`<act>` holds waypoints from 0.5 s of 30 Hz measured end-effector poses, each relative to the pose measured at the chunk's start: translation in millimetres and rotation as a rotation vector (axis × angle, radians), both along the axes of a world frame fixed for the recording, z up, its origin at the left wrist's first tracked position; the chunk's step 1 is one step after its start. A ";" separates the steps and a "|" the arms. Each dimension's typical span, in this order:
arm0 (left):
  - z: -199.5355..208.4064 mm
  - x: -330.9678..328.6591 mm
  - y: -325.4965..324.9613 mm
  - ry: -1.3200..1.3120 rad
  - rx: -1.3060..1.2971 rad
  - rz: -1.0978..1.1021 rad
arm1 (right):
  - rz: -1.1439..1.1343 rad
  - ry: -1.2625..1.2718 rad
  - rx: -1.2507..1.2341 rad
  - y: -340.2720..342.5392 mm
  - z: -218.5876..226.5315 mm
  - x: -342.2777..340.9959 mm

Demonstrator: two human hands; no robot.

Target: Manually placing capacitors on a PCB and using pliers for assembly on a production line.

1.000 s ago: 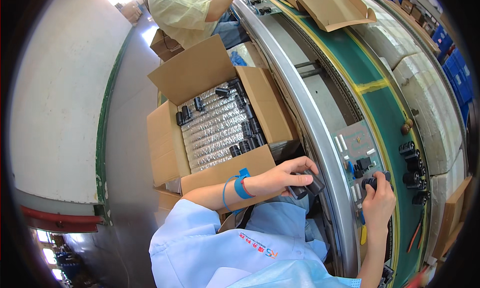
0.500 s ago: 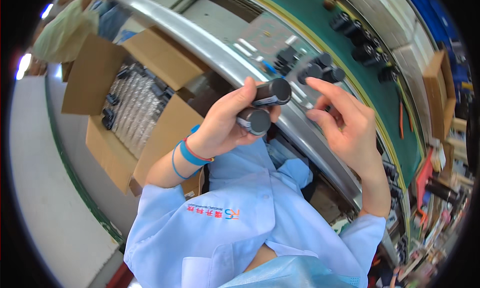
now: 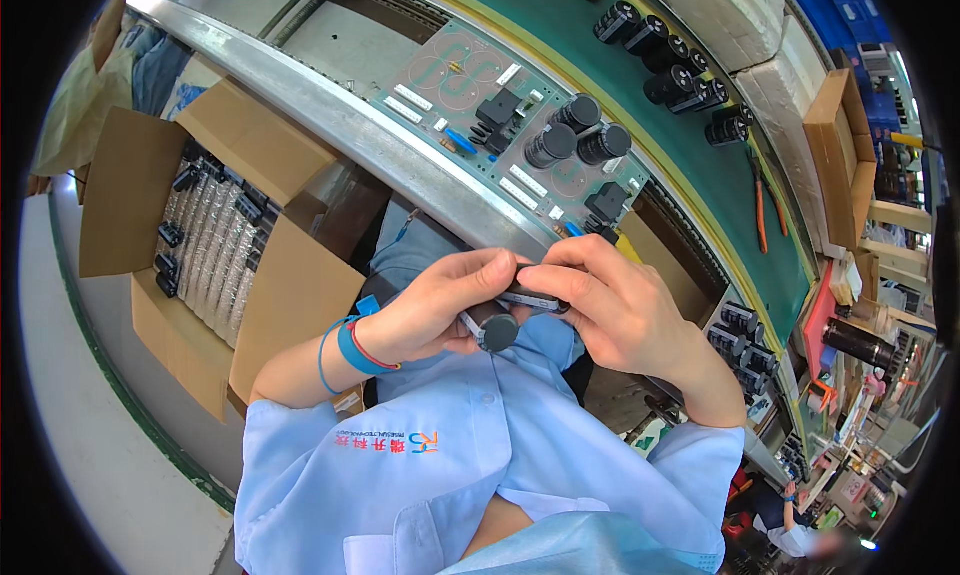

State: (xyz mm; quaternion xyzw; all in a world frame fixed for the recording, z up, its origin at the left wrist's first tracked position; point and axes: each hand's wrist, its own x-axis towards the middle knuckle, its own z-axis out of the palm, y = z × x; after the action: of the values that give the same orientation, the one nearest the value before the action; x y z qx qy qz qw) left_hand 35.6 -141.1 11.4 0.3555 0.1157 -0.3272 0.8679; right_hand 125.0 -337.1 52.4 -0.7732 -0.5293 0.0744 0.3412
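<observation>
My left hand (image 3: 440,297) is closed around two black cylindrical capacitors. The lower capacitor (image 3: 492,328) shows its round dark end and a pale printed strip. The upper capacitor (image 3: 535,297) lies between both hands, partly covered by fingers. My right hand (image 3: 635,315) grips this upper one at its far end, thumb and fingers bent over it. Beyond my hands, green circuit boards (image 3: 425,70) rest along the metal rail. Three upright capacitors (image 3: 550,145) stand on the nearer board, beside white connectors and black parts.
An open cardboard carton (image 3: 300,265) at left holds bubble-wrapped rows with black parts. Several capacitors (image 3: 668,85) stand on the green belt (image 3: 540,25), near orange-handled pliers (image 3: 760,205). More capacitors (image 3: 742,345) sit at right. A metal rail (image 3: 330,125) runs diagonally past my hands.
My right hand has come away from the board area to the upper capacitor and now grips it. Both hands are lower and closer to my body. The view has shifted, showing more of the boards.
</observation>
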 end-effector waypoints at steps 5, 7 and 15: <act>-6.2 -5.3 9.0 -0.098 -0.019 0.033 | -0.200 0.164 -0.005 1.9 15.1 30.9; -8.1 -8.8 19.8 -0.074 -0.071 0.048 | -0.376 -0.021 -0.037 -1.4 4.1 47.1; -23.7 -17.0 44.5 -0.125 0.057 0.130 | -0.407 -0.235 -0.153 0.8 -13.8 47.6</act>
State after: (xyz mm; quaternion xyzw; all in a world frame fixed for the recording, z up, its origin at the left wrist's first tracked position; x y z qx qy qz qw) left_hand 18.6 -96.6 -12.3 0.3916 0.0935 -0.2440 0.8823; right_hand 172.6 -336.3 38.6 -0.8908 -0.3916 -0.0466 0.2257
